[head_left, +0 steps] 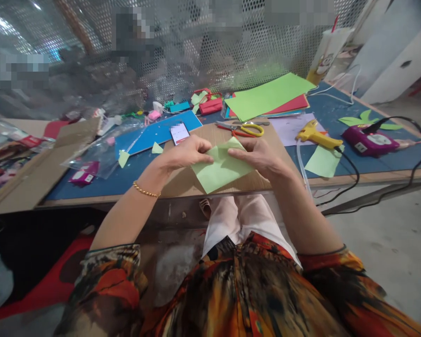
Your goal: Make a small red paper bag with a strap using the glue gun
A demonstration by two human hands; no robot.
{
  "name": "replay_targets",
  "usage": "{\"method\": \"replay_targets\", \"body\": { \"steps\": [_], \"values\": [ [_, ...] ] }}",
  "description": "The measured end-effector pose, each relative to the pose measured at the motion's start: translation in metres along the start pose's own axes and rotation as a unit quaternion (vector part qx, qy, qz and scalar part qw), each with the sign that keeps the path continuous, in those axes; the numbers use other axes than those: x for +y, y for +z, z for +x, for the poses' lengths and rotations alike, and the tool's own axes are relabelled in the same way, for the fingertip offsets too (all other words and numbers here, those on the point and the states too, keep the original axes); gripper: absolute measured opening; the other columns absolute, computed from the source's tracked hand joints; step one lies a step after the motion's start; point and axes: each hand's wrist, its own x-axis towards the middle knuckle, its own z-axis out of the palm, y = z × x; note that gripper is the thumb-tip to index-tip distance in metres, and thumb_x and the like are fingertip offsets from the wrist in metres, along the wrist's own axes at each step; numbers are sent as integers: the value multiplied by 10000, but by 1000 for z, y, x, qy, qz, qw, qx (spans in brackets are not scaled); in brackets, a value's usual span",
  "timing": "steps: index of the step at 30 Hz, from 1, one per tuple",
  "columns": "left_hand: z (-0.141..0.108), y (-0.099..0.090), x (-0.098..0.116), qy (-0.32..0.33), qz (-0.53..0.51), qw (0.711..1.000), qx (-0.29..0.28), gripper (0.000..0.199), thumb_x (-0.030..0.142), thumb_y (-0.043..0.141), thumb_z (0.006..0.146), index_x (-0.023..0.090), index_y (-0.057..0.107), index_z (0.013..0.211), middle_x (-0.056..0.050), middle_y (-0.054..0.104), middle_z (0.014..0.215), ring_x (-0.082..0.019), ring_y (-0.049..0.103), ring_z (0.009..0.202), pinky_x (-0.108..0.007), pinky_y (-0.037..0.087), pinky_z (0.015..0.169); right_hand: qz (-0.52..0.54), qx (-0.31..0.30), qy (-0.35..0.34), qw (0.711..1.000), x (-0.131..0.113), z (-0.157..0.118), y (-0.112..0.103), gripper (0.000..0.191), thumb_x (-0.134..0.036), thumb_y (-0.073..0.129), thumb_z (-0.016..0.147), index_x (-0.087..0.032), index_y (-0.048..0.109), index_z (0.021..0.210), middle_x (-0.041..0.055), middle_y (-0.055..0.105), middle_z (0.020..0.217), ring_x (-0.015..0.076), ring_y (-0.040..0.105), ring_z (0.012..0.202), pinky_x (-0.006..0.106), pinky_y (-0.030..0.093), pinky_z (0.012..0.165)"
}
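A square of light green paper (221,169) is held above the brown cardboard (182,183) at the table's front edge. My left hand (189,153) pinches its left side between thumb and fingers. On the right, my right hand (256,157) grips the upper right side, thumb on top. The paper shows faint creases and one corner points down toward me. Just behind it lie scissors with yellow and red handles (251,130). A phone (179,134) with a lit screen rests behind my left hand.
Right: yellow glue gun (317,135), purple power socket (370,140), black cables and a drink cup (328,56). Behind: green sheets (272,96) and a red case (211,106). Left: blue board (154,135), plastic bag, green scraps and a cardboard piece (45,164).
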Motion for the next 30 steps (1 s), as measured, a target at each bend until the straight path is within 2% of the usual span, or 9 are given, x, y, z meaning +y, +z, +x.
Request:
{"method": "replay_targets", "body": {
  "steps": [2, 5, 10, 12, 15, 17, 19, 25, 30],
  "values": [
    [-3, 3, 2, -2, 6, 1000, -14, 148, 154, 748, 735, 161, 647, 629, 36, 555, 628, -100, 476, 597, -251, 337, 592, 20, -10, -8, 1000, -1, 0, 5, 513, -672, 857, 666, -200, 719, 811, 20, 676, 770, 156, 578, 673, 272, 448, 599],
    [-4, 5, 4, -16, 9, 999, -29, 283, 128, 772, 732, 169, 558, 551, 51, 480, 580, -85, 421, 561, -251, 318, 578, -15, -1, -18, 1000, 2, 2, 10, 450, -648, 769, 767, -213, 657, 738, 1, 601, 712, 136, 512, 640, 263, 391, 577],
    [-5, 4, 8, -46, -15, 997, -65, 323, 184, 797, 792, 174, 578, 555, 34, 502, 580, -87, 443, 542, -251, 333, 563, -83, -24, -43, 995, 5, 3, 11, 479, -662, 724, 867, -212, 664, 718, 3, 589, 707, 141, 537, 666, 259, 383, 575],
    [-7, 7, 7, -46, -29, 998, -39, 293, 193, 785, 810, 170, 611, 574, 22, 532, 584, -91, 464, 542, -244, 336, 546, -55, -1, -46, 997, 4, 1, 9, 489, -697, 742, 862, -212, 717, 800, 15, 640, 764, 160, 604, 717, 266, 440, 600],
    [-12, 14, -1, -22, -72, 994, 82, 251, 242, 787, 823, 176, 642, 631, 4, 603, 617, -119, 543, 590, -238, 396, 545, 60, 71, -31, 995, 3, -6, 9, 556, -751, 797, 808, -229, 778, 999, 24, 723, 867, 163, 678, 754, 275, 541, 646],
    [-18, 21, -8, -10, -99, 982, 158, 261, 319, 794, 841, 186, 652, 667, -3, 628, 628, -145, 593, 636, -244, 450, 558, 130, 59, 1, 990, 4, -13, 12, 630, -754, 895, 688, -228, 800, 1020, 34, 772, 900, 162, 699, 726, 284, 583, 638],
    [-23, 29, -14, -9, -120, 974, 192, 272, 387, 790, 857, 190, 675, 707, -11, 651, 642, -168, 633, 682, -256, 495, 576, 155, 28, 28, 987, 8, -19, 18, 630, -700, 989, 556, -214, 813, 915, 46, 800, 882, 177, 714, 711, 301, 604, 629],
    [-35, 47, -20, -3, -213, 957, 196, 307, 452, 857, 786, 165, 757, 829, -39, 760, 806, -175, 688, 756, -307, 582, 699, 193, 32, 63, 979, 25, -28, 35, 560, -734, 958, 582, -230, 745, 702, 6, 692, 622, 174, 633, 576, 319, 549, 548],
    [-39, 51, -23, -20, -319, 934, 158, 409, 461, 965, 659, 159, 792, 874, -61, 818, 884, -206, 752, 827, -353, 623, 806, 223, 42, 76, 971, 28, -35, 37, 534, -702, 961, 614, -238, 775, 802, -4, 696, 685, 139, 577, 565, 289, 491, 523]
  ]
}}
